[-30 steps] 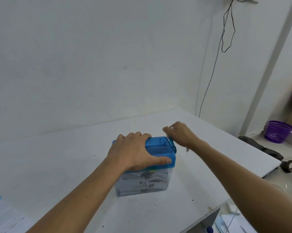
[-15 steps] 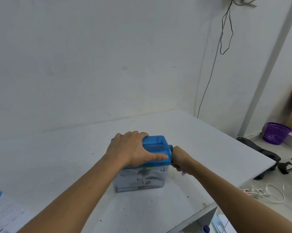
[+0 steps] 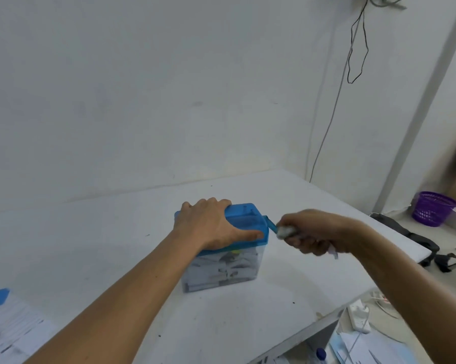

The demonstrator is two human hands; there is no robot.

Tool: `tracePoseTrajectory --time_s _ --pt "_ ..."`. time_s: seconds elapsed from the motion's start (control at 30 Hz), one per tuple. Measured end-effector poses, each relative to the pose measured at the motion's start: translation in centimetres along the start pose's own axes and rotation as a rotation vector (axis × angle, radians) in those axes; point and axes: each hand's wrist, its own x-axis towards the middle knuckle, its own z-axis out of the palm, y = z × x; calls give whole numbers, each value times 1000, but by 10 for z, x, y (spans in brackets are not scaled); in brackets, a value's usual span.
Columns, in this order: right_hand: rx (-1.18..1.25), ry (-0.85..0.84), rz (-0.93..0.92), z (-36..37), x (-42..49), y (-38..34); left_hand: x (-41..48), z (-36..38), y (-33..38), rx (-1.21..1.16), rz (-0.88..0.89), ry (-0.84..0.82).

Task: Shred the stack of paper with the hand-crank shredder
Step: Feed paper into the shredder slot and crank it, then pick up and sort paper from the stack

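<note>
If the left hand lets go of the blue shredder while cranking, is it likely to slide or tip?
Probably yes. The shredder looks like light, thin plastic holding only paper strips. It is fairly tall, and the crank sticks out sideways, so turning might rock it. The white table looks smooth, so sliding seems likely.

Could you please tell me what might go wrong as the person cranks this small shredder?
1. The blue-lidded clear plastic shredder is light; only the left hand pins it, so hard cranking could tip or slide it.
2. The right hand grips the blue crank handle beside the white table's edge; drifting could send the shredder off.
3. The clear bin looks well filled; strips may jam.
</note>
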Motion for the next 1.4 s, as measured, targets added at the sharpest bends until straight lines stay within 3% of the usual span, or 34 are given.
tracePoseTrajectory --time_s 0.17,0.33,0.53,0.6,0.87,1.1,1.27,1.4 --pt "432 119 -142 -16 27 -23 -2 3 3 8 21 -8" --pt "491 270 -152 -4 86 -34 -2 2 4 5 31 -2" --pt "500 296 -41 26 122 -4 -2 3 5 11 34 11" --pt "451 303 -40 29 123 1 -2 3 4 6 26 12" --pt "-6 160 239 37 78 16 -5 1 4 7 35 -24" --pt "-279 233 184 37 63 7 -11 -4 5 13 51 -61" --pt "-176 364 60 23 71 22 -12 -8 7 6 36 -93" --pt "-120 376 -16 9 58 17 -9 -12 4 47 5 -99"
